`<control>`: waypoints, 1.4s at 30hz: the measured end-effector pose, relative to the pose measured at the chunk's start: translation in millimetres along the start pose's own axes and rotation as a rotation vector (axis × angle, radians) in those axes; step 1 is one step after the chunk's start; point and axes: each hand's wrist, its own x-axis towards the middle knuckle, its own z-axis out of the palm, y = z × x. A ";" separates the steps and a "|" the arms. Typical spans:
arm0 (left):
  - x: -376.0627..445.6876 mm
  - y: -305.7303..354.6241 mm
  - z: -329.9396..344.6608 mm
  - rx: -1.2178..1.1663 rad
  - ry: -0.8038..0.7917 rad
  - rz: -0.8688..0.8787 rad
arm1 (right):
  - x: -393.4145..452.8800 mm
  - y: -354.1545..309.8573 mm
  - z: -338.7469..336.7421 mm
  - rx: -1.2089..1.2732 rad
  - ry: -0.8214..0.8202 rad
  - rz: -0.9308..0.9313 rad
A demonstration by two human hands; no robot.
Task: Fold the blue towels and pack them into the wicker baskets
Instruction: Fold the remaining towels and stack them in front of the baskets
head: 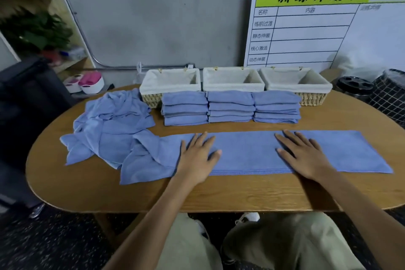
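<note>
**Both palms flat on a long blue towel**

Here, at the near edge of the oval wooden table, the person's two bare forearms reach in over khaki-clad knees. The left hand lies flat, fingers straight and slightly spread, pressing on the long blue towel folded into a narrow strip; it grips nothing. The right hand lies the same way, palm down and fingers extended, on the strip's right half, also gripping nothing. The strip runs parallel to the near edge, its right end lying smooth toward the table's right end, its left end rumpled and spread wider.

At the table's left end, touching that rumpled end, sits a loose heap of unfolded blue towels.

Behind the strip, toward the middle of the surface, stand three stacks of folded blue towels, side by side and touching.

Along the far edge, directly behind the stacks, three rectangular wicker baskets with cream cloth liners stand in a row; no towels show inside them.

Beyond the table, a white planning board with a green header leans against the grey wall.
</note>
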 end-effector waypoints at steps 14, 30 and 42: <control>-48.9 -206.1 -111.4 -0.164 0.141 -0.192 | 29.4 -320.8 -1.7 0.377 0.091 -0.361; -13.7 -222.8 -123.2 -0.514 0.060 -0.112 | 60.9 -341.2 5.0 1.108 0.173 -0.286; -9.1 -237.3 -118.7 -0.231 0.247 0.019 | 33.1 -356.5 5.1 0.696 0.364 -0.620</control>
